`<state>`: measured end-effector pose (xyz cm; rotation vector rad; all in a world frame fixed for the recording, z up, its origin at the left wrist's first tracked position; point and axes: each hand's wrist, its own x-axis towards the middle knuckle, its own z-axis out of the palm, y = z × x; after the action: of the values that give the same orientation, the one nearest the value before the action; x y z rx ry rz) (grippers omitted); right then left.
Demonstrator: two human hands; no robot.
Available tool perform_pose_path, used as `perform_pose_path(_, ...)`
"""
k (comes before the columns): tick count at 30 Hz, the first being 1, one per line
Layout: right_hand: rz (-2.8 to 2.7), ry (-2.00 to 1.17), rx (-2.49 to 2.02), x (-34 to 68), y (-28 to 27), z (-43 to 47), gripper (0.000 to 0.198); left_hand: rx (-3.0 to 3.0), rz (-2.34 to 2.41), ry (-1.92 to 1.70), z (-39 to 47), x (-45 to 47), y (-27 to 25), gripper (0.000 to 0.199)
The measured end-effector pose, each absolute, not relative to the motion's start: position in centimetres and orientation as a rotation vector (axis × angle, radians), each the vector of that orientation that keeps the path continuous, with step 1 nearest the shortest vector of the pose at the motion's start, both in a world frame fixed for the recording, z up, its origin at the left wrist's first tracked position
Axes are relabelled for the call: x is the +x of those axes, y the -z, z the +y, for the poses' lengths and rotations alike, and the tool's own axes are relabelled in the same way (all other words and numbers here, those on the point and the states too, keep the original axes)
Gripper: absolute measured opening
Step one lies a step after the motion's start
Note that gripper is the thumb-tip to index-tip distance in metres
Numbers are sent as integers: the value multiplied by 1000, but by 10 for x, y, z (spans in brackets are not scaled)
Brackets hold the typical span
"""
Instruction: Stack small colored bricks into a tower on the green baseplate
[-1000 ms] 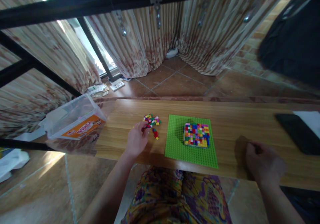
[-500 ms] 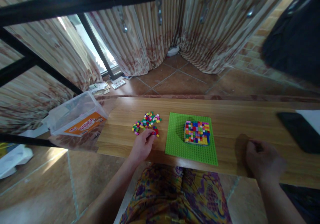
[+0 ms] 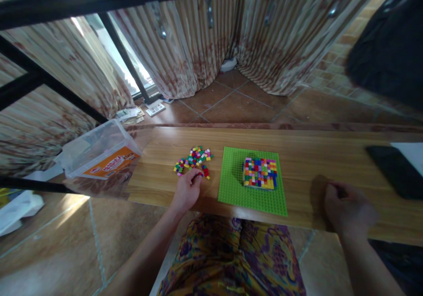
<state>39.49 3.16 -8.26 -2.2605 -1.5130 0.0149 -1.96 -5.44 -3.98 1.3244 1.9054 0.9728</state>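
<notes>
My left hand (image 3: pixel 188 189) is at the near side of a loose pile of small coloured toy bricks (image 3: pixel 197 155), thumb and fingers pinched together. A small dark reddish toy brick (image 3: pixel 200 174) shows at its fingertips. Just right of that hand, a few red bricks (image 3: pixel 205 170) lie on the wood. A block of many-coloured bricks (image 3: pixel 260 173) stands on a green studded baseplate (image 3: pixel 229 192), between my two hands. My right hand (image 3: pixel 348 207) rests on the table right of the baseplate, its fingers curled into a loose fist with nothing showing in it.
The wooden table (image 3: pixel 297 155) runs across the view. A clear plastic box with an orange label (image 3: pixel 114 161) stands at its left end. A dark phone-like slab (image 3: pixel 395 172) and a white sheet (image 3: pixel 410 155) lie at the right. Curtains (image 3: pixel 198 58) hang behind.
My left hand has drawn back slightly to the left from the red bricks, keeping its pinch. The right hand, the block and the baseplate stay where they were.
</notes>
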Motion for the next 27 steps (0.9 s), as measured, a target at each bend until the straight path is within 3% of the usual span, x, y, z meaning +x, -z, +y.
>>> perform_pose_path(17, -1527, 74, -2232, 402, 94, 33, 40, 1210, 1861, -955, -48, -31, 50, 26)
perform_pose_path(27, -1545, 90, -2213, 402, 94, 33, 40, 1125, 1757, -1045, -52, -30, 46, 12)
